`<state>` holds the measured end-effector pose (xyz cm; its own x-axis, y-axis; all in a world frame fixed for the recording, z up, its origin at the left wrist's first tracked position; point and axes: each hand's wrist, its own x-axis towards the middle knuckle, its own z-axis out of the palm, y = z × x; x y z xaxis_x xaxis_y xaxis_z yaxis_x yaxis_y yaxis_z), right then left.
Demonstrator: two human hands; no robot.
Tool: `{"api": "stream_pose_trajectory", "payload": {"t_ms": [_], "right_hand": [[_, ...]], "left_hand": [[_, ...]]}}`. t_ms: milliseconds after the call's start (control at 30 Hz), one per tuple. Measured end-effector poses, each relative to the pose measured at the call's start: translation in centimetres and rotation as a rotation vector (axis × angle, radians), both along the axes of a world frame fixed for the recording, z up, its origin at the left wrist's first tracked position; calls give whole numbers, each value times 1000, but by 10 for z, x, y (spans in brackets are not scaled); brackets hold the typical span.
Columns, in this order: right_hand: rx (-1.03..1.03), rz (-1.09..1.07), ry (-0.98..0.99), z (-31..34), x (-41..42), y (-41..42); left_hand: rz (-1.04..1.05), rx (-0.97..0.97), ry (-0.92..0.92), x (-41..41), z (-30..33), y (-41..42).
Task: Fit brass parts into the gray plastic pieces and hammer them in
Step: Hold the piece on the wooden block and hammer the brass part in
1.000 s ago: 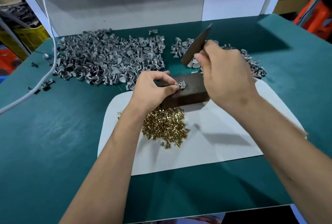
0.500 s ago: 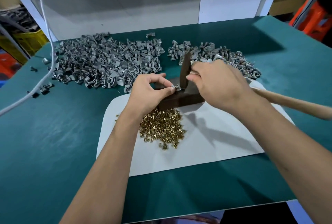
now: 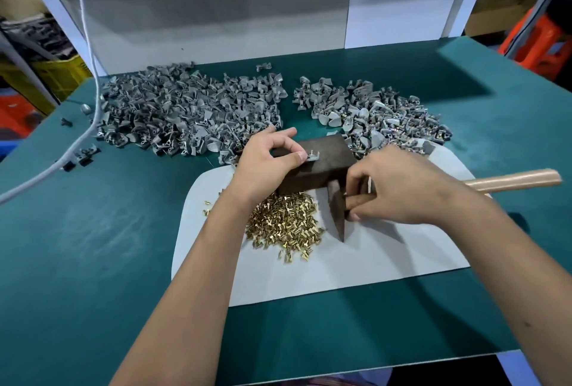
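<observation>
Left hand [image 3: 266,159] pinches gray piece [image 3: 312,156]; right hand [image 3: 402,190] seemingly grips hammer [image 3: 337,212].

Just two bare arms coming in from the bottom of the shot, no sleeves showing anywhere up to the frame edge. Left hand [image 3: 266,156] and right hand [image 3: 402,190] are both gloveless, no rings, watch or wristbands. Fingernails look short and plain, unpainted.
</observation>
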<state>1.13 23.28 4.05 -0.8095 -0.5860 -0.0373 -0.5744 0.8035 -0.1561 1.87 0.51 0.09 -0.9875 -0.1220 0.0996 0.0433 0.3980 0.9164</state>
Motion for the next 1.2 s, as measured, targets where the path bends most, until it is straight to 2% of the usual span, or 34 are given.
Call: {"api": "stream_pose_trajectory", "payload": {"t_ms": [67, 167, 233, 367, 500, 600, 700, 833, 933, 1033, 1133, 1200], "right_hand": [[-17, -38, 9, 3, -2, 1], [-144, -82, 139, 10, -7, -4], [-266, -46, 180, 11, -11, -16], [-228, 86, 190, 0, -20, -43], [-433, 92, 265, -18, -28, -43], [-541, -20, 322, -29, -33, -36], [-536, -188, 377, -34, -41, -28], [-567, -539, 406, -38, -49, -18], [-616, -654, 457, -37, -50, -14], [-709, -502, 471, -31, -40, -21], [-757, -181, 452, -28, -16, -45], [-720, 50, 387, -30, 4, -64]], "left_hand": [[4, 10, -3, 0, 1, 0], [3, 16, 2, 1, 3, 2], [-1, 15, 6, 2, 3, 3], [-20, 42, 23, 3, 5, 2], [72, 50, 86, 0, 4, -2], [311, -137, 118, -4, 3, -9], [552, -386, 27, -4, 0, -24], [642, -572, -90, 0, -3, -36], [612, -606, -134, 3, -4, -41], [592, -485, -153, 4, -5, -47], [556, -384, -136, 4, -5, -59], [524, -281, -132, 5, -4, -67]]}}
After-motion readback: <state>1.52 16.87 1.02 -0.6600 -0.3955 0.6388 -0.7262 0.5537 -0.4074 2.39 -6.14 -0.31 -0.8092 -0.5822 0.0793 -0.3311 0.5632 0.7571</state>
